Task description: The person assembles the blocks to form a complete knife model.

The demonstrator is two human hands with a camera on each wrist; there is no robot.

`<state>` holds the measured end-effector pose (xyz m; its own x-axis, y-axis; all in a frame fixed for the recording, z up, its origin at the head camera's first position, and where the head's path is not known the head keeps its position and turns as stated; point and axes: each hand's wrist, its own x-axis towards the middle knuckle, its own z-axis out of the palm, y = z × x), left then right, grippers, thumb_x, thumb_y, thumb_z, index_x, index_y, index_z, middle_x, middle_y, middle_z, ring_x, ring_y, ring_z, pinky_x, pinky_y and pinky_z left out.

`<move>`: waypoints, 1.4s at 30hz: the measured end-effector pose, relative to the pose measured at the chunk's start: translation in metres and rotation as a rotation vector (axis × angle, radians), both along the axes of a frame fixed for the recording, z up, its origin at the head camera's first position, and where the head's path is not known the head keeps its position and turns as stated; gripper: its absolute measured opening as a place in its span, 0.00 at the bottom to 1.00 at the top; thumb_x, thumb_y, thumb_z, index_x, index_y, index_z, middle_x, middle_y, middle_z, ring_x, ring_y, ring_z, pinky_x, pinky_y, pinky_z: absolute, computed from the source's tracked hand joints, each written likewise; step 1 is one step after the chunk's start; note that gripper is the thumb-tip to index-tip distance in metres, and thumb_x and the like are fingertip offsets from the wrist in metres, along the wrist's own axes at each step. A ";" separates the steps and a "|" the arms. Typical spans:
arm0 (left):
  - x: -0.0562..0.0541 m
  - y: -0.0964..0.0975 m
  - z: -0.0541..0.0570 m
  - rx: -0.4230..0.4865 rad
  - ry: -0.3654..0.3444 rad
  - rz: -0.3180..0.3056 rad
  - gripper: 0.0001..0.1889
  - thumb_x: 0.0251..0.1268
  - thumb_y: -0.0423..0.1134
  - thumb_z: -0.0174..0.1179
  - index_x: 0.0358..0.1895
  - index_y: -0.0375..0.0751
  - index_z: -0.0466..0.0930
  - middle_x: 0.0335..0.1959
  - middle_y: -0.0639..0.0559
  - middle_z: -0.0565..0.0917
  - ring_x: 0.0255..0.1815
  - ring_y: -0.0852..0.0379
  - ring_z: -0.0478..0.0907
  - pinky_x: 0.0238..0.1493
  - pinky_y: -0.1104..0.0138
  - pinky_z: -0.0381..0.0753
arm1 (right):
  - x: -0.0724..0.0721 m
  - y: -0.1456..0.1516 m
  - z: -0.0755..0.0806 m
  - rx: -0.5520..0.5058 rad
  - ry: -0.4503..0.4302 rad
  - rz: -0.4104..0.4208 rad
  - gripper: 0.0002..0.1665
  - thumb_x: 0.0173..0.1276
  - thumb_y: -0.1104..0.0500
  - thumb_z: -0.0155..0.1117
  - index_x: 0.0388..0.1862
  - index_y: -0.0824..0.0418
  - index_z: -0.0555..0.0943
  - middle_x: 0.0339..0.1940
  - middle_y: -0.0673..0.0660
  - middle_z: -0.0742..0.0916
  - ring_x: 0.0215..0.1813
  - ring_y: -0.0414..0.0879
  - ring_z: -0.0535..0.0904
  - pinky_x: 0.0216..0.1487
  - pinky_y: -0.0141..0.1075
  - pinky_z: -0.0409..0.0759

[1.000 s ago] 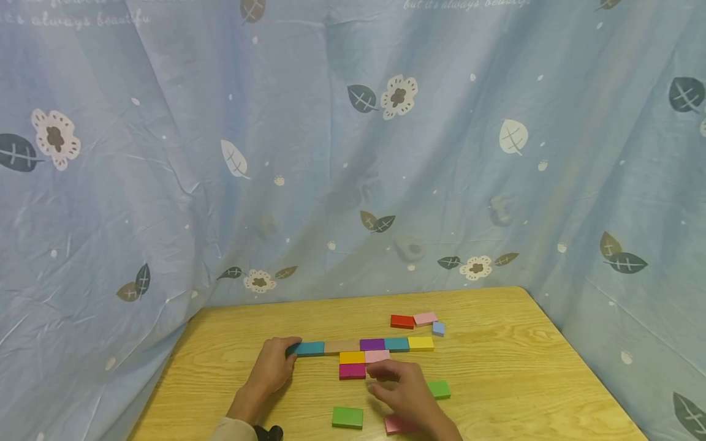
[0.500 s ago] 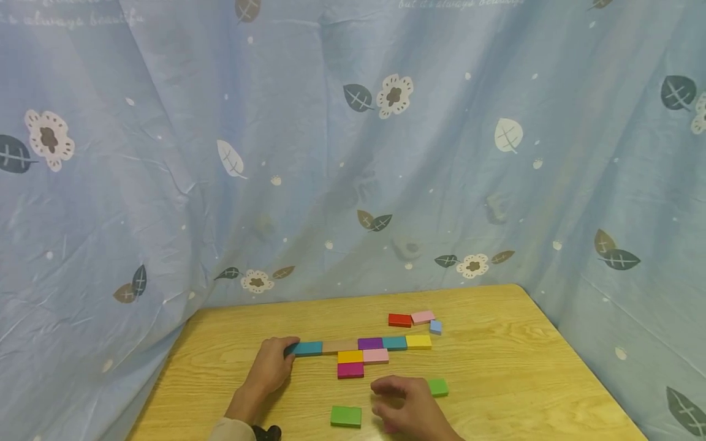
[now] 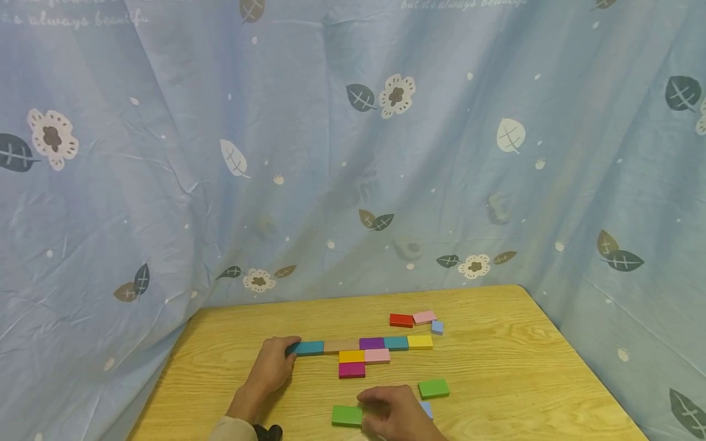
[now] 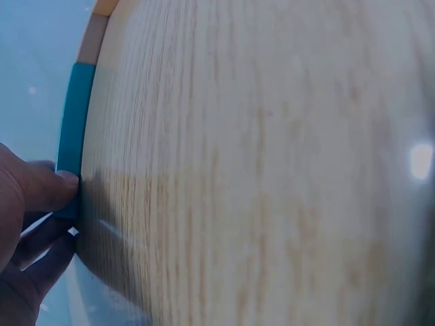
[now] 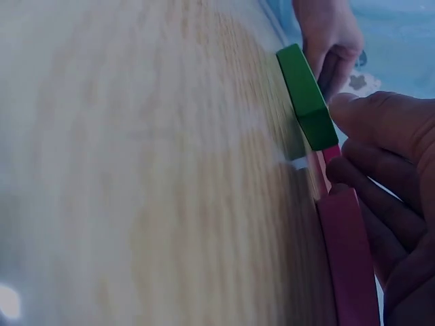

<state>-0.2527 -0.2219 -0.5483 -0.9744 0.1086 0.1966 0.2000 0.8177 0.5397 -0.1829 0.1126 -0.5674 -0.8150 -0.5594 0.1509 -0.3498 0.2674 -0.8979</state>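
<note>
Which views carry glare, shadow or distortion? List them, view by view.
Head: soft, fairly even light on the yellow wooden table; no strong glare. Left wrist: a white glare spot near the right edge, a dark patch beside the left hand, and the table's edge bowed. Right wrist: glare low at the left, dark shadow along the pink rectangular block.

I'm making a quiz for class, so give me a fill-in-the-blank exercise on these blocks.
In the head view, the right-end block of the long row is ____.
There, the block just above the magenta block is ____.
The person's ____ hand grips the row's left-end teal block.

Missing words: yellow; orange; left.
</note>
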 end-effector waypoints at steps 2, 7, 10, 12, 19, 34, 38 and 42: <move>0.000 0.000 0.000 -0.002 0.003 0.000 0.20 0.69 0.23 0.70 0.63 0.33 0.88 0.58 0.37 0.91 0.61 0.35 0.88 0.61 0.44 0.91 | 0.000 -0.002 0.002 0.014 0.012 0.015 0.19 0.69 0.60 0.76 0.58 0.61 0.91 0.52 0.48 0.94 0.51 0.33 0.86 0.51 0.28 0.87; 0.000 0.000 -0.001 0.000 0.005 -0.003 0.20 0.69 0.23 0.70 0.62 0.33 0.88 0.57 0.37 0.91 0.61 0.35 0.88 0.61 0.44 0.90 | 0.001 -0.007 0.004 0.066 0.032 0.034 0.19 0.68 0.58 0.79 0.58 0.57 0.92 0.53 0.44 0.94 0.53 0.32 0.85 0.57 0.29 0.86; 0.001 0.000 -0.001 0.002 0.008 -0.004 0.20 0.69 0.23 0.70 0.62 0.33 0.88 0.58 0.37 0.91 0.61 0.34 0.88 0.61 0.44 0.90 | 0.001 -0.009 0.005 0.085 0.038 0.036 0.19 0.68 0.59 0.79 0.57 0.56 0.92 0.53 0.44 0.94 0.54 0.32 0.85 0.58 0.30 0.86; 0.001 0.000 -0.001 0.003 0.011 -0.005 0.20 0.69 0.23 0.70 0.62 0.32 0.88 0.58 0.36 0.91 0.61 0.34 0.88 0.61 0.44 0.90 | 0.001 -0.010 0.005 0.091 0.029 0.034 0.19 0.68 0.59 0.79 0.57 0.56 0.92 0.53 0.44 0.94 0.54 0.31 0.85 0.58 0.30 0.86; 0.001 0.001 0.000 0.007 0.015 -0.008 0.19 0.68 0.22 0.70 0.62 0.32 0.89 0.57 0.37 0.91 0.60 0.35 0.88 0.61 0.44 0.91 | 0.002 -0.009 0.005 0.089 0.018 0.020 0.18 0.70 0.60 0.76 0.58 0.57 0.92 0.53 0.45 0.94 0.54 0.32 0.86 0.58 0.29 0.86; 0.002 0.001 0.000 0.007 0.019 -0.004 0.19 0.68 0.23 0.71 0.61 0.32 0.89 0.56 0.37 0.91 0.59 0.35 0.87 0.59 0.44 0.91 | -0.006 0.036 0.030 0.089 0.115 -0.227 0.16 0.74 0.60 0.75 0.58 0.61 0.92 0.54 0.51 0.95 0.55 0.41 0.92 0.59 0.44 0.93; 0.002 0.001 0.000 0.003 0.013 0.001 0.19 0.69 0.23 0.71 0.62 0.33 0.89 0.56 0.37 0.91 0.60 0.34 0.87 0.59 0.45 0.91 | -0.012 0.049 0.034 0.105 0.192 -0.280 0.17 0.73 0.61 0.78 0.58 0.61 0.92 0.54 0.54 0.95 0.54 0.43 0.93 0.55 0.40 0.94; 0.001 0.000 0.000 0.000 0.014 0.000 0.19 0.68 0.23 0.71 0.62 0.33 0.89 0.56 0.37 0.91 0.60 0.34 0.87 0.59 0.45 0.91 | -0.018 0.057 0.037 0.097 0.242 -0.300 0.17 0.71 0.62 0.79 0.58 0.62 0.92 0.54 0.55 0.95 0.53 0.46 0.94 0.55 0.38 0.94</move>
<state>-0.2513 -0.2214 -0.5487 -0.9716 0.1090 0.2103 0.2079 0.8176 0.5369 -0.2012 0.1698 -0.5305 -0.8920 -0.3227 0.3166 -0.4413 0.4696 -0.7647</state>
